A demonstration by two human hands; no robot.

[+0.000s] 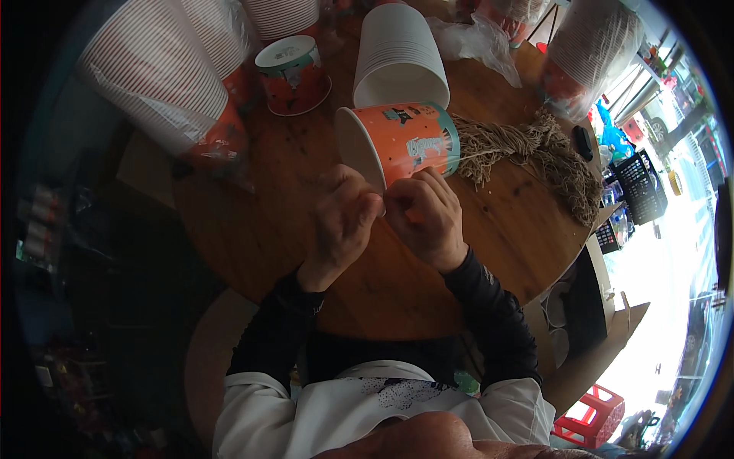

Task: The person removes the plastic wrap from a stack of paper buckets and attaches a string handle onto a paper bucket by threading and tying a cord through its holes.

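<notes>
Both hands meet at the rim of an orange paper bucket (401,143) lying on its side on the round wooden worktop (290,206). Left hand (342,216) and right hand (425,215) pinch its edge, twine (489,153) trailing off. Light, thin-walled, easily crushed; best held by the stiff rolled rim.

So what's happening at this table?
A person holds an orange paper bucket on its side over a round wooden table, both hands at its rim: left hand, right hand. A string runs from it to a pile of twine. Stacked white buckets lie behind.
</notes>
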